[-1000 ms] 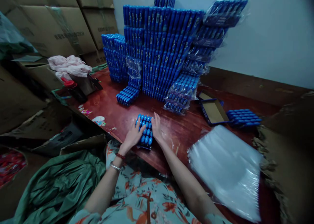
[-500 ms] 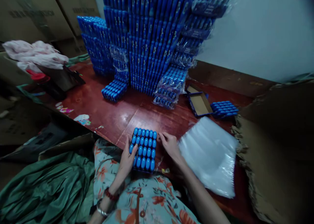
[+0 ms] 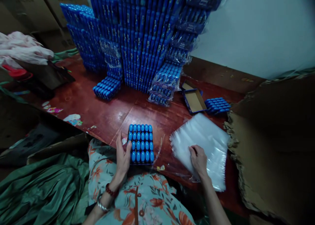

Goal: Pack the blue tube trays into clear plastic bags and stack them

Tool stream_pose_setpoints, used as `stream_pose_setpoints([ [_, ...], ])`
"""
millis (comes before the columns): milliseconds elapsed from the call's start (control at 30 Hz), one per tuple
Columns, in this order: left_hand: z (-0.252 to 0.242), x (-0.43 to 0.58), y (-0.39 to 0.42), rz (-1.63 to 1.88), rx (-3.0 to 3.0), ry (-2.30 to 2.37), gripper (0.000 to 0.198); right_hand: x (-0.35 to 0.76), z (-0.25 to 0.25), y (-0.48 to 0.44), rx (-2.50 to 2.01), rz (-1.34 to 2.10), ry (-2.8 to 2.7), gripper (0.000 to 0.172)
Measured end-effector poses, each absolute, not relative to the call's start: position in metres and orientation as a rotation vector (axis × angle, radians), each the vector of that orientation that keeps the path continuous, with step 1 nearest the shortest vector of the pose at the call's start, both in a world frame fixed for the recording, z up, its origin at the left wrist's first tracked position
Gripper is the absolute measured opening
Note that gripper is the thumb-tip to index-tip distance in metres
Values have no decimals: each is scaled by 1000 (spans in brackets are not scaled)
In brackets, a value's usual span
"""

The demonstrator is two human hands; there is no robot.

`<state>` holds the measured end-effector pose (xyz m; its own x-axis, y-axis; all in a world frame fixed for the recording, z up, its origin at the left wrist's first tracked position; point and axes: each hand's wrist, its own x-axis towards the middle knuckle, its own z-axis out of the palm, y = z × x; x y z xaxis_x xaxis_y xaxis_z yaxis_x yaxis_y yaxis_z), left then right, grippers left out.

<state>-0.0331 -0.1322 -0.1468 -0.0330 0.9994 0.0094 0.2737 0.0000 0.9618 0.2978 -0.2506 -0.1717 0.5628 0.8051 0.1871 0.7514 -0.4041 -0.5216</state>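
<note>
A pack of shiny blue oval pieces in rows (image 3: 140, 145) lies near the front edge of the red-brown table. Along its left side is my left hand (image 3: 123, 154), fingers stretched out and apart from the thumb, which touches the pack's edge. To the right lies a stack of clear plastic bags (image 3: 211, 136). My right hand (image 3: 199, 157) is over the stack, its fingers curled together and pinching at the top bag; the fingertips are partly hidden.
Tall stacks of blue packs (image 3: 140, 41) stand at the back, some wrapped in film. Loose packs sit at left (image 3: 107, 87) and right (image 3: 218, 105), beside an open shallow box (image 3: 195, 101). A red-lidded bottle (image 3: 21, 74) is far left; torn cardboard (image 3: 253, 159) borders the right.
My right hand has moved right, from beside the blue pack onto the plastic bags. My left thumb has slid off the pack's top to its left edge. The view has shifted slightly.
</note>
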Motion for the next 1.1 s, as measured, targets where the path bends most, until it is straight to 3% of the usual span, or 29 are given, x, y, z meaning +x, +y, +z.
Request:
stream_pose_setpoints([
  [167,-117,-43,-127,1371,1669,1368,43,301,-168,-245,-2220,160,-1283,46],
  [500,-90,-17,-124,1259,1854,1075,27,319,-157,-226,-2109,328,-1275,41],
  [600,-81,-14,-118,1150,1994,978,36,325,-126,-216,-2063,315,-1523,34],
  [767,-49,24,-106,788,2470,606,83,302,-62,-188,-2065,105,-2104,23],
  [833,-39,51,-102,719,2618,499,91,285,-45,-176,-2062,-35,-2315,23],
  [900,-35,76,-95,602,2730,458,76,272,-35,-165,-2021,-128,-2451,25],
  [1000,-39,100,-81,396,2800,433,37,268,-26,-155,-1986,-192,-2493,26],
  [1100,-38,104,-60,299,2712,372,30,274,-12,-152,-2043,-215,-2442,25],
])
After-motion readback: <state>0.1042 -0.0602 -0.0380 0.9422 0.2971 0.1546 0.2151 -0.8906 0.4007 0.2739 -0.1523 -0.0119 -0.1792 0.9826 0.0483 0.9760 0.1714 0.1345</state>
